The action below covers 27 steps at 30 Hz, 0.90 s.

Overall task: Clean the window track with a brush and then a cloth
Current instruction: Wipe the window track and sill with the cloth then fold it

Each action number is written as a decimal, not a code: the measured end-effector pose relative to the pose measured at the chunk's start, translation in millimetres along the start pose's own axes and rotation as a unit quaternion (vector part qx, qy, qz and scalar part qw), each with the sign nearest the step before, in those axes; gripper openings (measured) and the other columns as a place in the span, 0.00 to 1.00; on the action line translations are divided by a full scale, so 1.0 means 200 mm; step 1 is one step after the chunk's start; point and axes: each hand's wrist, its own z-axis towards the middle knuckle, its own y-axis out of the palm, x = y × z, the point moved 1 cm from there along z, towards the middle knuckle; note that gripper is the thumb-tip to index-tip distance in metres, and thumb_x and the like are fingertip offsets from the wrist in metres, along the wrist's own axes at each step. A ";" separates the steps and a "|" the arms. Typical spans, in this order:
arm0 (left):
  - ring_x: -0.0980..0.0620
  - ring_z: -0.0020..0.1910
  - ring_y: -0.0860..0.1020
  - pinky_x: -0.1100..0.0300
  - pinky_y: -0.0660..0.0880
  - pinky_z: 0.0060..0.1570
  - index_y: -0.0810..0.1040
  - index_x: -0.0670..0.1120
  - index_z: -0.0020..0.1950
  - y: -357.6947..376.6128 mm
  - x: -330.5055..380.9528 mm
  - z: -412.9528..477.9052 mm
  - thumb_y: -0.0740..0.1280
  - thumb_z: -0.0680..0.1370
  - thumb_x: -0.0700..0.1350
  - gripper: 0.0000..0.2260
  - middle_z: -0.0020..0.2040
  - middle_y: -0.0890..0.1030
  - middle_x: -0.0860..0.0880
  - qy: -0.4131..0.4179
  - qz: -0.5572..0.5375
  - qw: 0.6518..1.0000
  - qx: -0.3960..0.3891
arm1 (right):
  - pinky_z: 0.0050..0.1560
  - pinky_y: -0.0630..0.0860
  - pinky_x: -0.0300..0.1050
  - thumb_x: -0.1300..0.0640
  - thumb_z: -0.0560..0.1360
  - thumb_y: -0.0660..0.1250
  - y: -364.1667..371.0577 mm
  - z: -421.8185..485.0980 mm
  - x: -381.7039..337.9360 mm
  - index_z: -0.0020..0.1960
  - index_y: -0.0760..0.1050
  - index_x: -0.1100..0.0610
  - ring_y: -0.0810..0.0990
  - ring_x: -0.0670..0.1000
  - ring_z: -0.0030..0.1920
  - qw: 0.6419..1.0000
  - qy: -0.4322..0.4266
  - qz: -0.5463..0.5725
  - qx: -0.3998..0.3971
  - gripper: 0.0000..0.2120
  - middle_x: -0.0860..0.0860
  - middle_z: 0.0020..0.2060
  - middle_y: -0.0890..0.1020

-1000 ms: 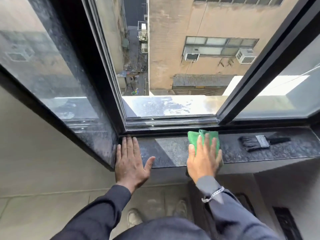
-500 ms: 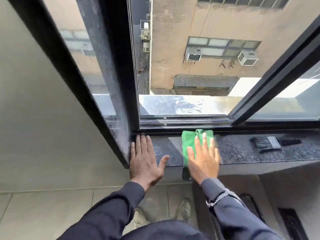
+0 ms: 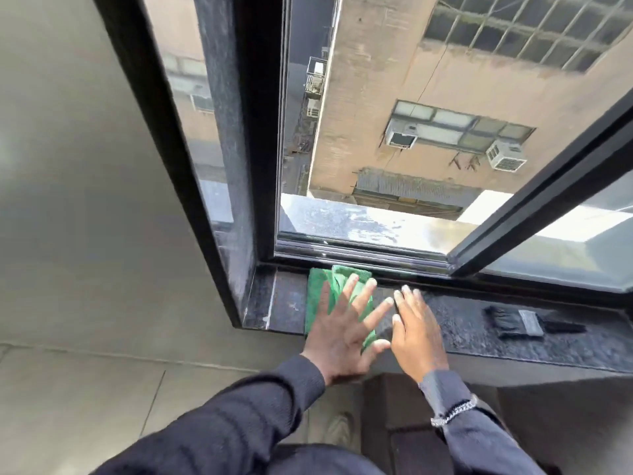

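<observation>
A green cloth lies flat on the dark stone sill, near the left corner and just in front of the window track. My left hand is spread over the cloth's right part with fingers apart; I cannot tell whether it presses down. My right hand rests flat on the bare sill just right of the cloth, fingers loosely together, holding nothing. A black brush with a metal band lies on the sill well to the right, away from both hands.
The sliding sash frame runs diagonally above the track on the right. The opening looks down on a sunlit outer ledge and a neighbouring building. A black side frame closes the left corner. A tiled wall lies below the sill.
The cloth has slid left toward the corner. My right hand has come off it onto bare sill, and my left hand has moved right, over the cloth. The view shifted left.
</observation>
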 end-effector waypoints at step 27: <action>0.43 0.81 0.46 0.39 0.47 0.78 0.51 0.56 0.79 0.03 -0.29 -0.23 0.48 0.78 0.63 0.30 0.82 0.51 0.50 -0.283 0.061 0.957 0.003 | 0.72 0.66 0.61 0.53 0.79 0.48 0.06 -0.01 0.10 0.72 0.68 0.65 0.67 0.62 0.74 0.988 -0.103 -0.105 0.056 0.27 0.62 0.71 0.72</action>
